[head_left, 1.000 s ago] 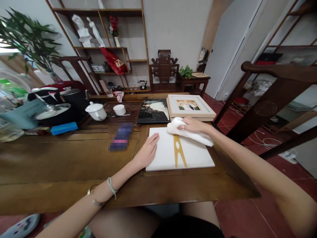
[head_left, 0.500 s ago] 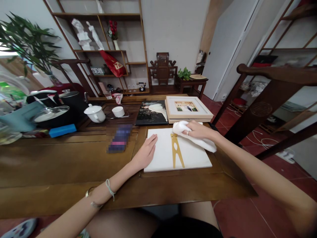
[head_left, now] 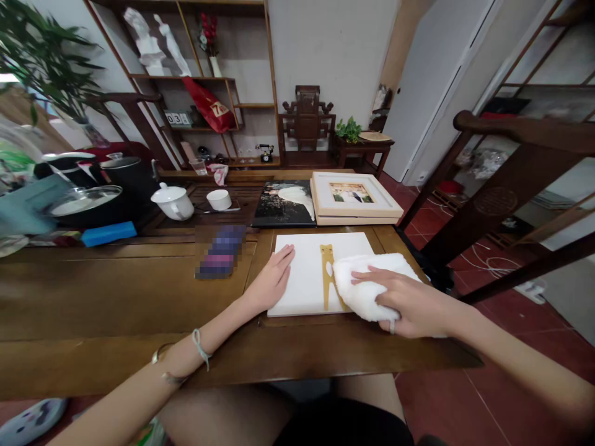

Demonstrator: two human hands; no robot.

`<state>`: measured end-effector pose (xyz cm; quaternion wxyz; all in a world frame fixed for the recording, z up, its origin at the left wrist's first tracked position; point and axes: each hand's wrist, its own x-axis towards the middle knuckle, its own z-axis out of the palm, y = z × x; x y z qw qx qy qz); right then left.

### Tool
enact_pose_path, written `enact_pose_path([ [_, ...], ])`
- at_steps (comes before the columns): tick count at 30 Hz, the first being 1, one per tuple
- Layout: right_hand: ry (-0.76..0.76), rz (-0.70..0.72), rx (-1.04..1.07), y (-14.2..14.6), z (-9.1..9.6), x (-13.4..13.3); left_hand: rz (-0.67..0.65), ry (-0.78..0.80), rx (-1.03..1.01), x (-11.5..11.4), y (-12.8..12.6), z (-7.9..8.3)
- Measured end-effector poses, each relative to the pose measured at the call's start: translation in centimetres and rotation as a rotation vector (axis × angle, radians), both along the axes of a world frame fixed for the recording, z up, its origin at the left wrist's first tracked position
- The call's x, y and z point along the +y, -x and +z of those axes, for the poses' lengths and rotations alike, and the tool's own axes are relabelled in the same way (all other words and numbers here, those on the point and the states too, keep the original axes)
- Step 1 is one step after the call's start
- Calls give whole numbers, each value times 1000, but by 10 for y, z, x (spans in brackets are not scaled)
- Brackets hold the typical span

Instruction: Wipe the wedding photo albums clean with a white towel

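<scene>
White cloth (head_left: 360, 297) lay bunched in the right hand (head_left: 404, 300), its fingers closed on the folds over the right part of the board (head_left: 302, 266). The left hand (head_left: 274, 279) rested flat along the board's left edge, fingers together and gripping nothing; the two hands were well apart. The board lay on the table (head_left: 139, 310), near its front edge, with a gold figure (head_left: 326, 257) facing up and one leg partly under the cloth.

The likeliest trouble seemed a slip: a hard push from the right hand could have slid the board, since only the left hand appeared to steady it. If the gold was a loose or lightly stuck piece, which I could not tell, the fluffy folds might have snagged its thin leg and lifted it. A wide sweep away from the body risked knocking the frame (head_left: 357, 209) or the black picture (head_left: 279, 210) just beyond.
</scene>
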<state>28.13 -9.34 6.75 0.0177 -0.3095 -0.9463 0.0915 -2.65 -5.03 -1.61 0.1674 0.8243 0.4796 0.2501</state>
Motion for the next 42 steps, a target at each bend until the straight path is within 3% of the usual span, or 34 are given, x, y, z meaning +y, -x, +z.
enact_pose_path([
  [3, -9, -3, 5, 0, -3, 15, -1, 2, -4, 0, 0, 0],
  [10, -129, -61, 6, 12, -12, 89, -7, 8, 13, 0, 2, 1],
  [13, -180, -38, 23, 14, -17, 99, 0, 15, 25, 0, 2, 2],
  [17, -240, 64, 34, 8, -25, 72, 3, 20, 34, 0, 1, 1],
  [23, -123, 167, 36, -8, -23, -3, 3, -5, 8, 0, 0, 0],
  [26, -85, 179, 46, -9, -19, -13, 0, -1, 16, 0, 0, 1],
  [29, -104, 136, 28, -5, -16, 7, -3, -8, 16, 0, 0, 0],
  [37, -143, -13, -36, 7, -12, 105, 3, 2, 11, 1, 1, 0],
  [42, -146, -72, -29, 6, -15, 123, 6, 17, 22, 0, 1, 2],
])
